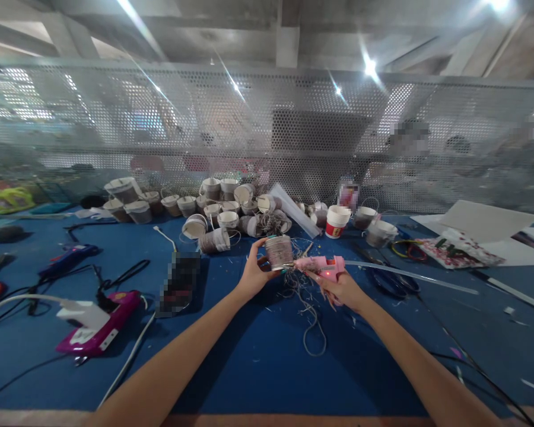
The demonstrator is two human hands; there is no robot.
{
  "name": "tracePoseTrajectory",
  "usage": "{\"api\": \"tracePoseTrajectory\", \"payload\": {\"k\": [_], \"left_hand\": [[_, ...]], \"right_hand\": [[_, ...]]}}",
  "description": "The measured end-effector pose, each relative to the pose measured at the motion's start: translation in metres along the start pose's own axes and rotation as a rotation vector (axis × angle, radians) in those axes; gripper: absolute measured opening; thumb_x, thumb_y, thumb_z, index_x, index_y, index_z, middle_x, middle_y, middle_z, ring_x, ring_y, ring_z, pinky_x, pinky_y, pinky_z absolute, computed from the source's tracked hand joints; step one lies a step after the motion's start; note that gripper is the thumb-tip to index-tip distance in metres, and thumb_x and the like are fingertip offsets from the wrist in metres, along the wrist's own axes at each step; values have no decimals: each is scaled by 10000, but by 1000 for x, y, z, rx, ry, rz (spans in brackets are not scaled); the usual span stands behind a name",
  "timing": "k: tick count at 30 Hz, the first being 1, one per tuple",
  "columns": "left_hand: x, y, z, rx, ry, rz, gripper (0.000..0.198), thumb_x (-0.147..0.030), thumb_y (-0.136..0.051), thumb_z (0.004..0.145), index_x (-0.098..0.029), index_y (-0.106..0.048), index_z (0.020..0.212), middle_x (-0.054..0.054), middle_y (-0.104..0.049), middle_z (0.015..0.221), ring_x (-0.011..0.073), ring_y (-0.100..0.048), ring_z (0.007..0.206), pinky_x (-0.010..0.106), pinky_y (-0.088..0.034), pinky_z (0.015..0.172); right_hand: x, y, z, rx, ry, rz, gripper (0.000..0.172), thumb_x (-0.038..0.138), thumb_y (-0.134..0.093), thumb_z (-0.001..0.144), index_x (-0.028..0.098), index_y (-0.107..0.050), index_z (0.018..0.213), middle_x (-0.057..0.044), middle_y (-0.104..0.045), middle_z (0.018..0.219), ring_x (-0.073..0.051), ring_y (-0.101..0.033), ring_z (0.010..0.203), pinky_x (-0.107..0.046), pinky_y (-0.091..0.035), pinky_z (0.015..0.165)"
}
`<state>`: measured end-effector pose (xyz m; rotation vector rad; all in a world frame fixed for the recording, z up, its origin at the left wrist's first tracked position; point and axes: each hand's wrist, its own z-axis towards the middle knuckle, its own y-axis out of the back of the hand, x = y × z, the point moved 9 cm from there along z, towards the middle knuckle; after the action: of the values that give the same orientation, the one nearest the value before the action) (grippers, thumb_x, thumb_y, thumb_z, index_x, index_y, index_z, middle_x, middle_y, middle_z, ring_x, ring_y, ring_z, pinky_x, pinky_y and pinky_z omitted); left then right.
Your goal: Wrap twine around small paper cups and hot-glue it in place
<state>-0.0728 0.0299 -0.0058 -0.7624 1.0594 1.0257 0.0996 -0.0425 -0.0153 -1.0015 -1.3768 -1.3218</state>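
Note:
My left hand [254,274] is closed around a small cup wrapped in grey cord [279,252], held above the blue table. In my right hand [343,292] is a pink glue gun [323,268], its nozzle at the lower right side of the cup. A small light glows on the gun's body, and a long clear glue stick [409,276] sticks out of its back end. Below the cup, a loose length of grey cord [312,332] trails onto the table among thread scraps. My fingertips behind the cup are partly hidden.
Several cord-wrapped buckets [213,240] crowd the back of the blue table [258,379]. White paper cups [337,222] stand behind the glue gun. Dark-handled scissors [389,283] lie to the right. On the left are a purple power strip [102,326], cables and a blue glue gun [69,261].

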Motion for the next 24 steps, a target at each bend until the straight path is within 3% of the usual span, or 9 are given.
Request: {"api": "tracePoseTrajectory", "payload": {"k": [12, 20, 24], "left_hand": [[0, 0, -1, -5, 2, 14, 749, -175, -765, 503, -264, -364, 1130, 82, -381, 1269, 144, -588, 862, 261, -507, 708], [3, 1, 0, 0, 16, 9, 733, -167, -758, 509, -283, -364, 1115, 60, -389, 1251, 135, -594, 843, 275, -508, 710], [3, 1, 0, 1, 17, -2, 725, -150, -753, 509, -273, -359, 1105, 62, -379, 1251, 126, -588, 840, 259, -507, 709]], "right_hand": [[3, -3, -2, 36, -21, -21, 501, 447, -590, 725, 173, -589, 1144, 83, -383, 315, -59, -349, 271, -164, -314, 279], [-1, -2, -2, 40, -34, -24, 520, 473, -590, 722, 176, -581, 1148, 59, -486, 392, -56, -371, 275, -171, -322, 276], [-3, 0, -2, 11, -38, -24, 505, 468, -601, 713, 171, -599, 1121, 76, -415, 341, -62, -360, 267, -171, -316, 268]]}}
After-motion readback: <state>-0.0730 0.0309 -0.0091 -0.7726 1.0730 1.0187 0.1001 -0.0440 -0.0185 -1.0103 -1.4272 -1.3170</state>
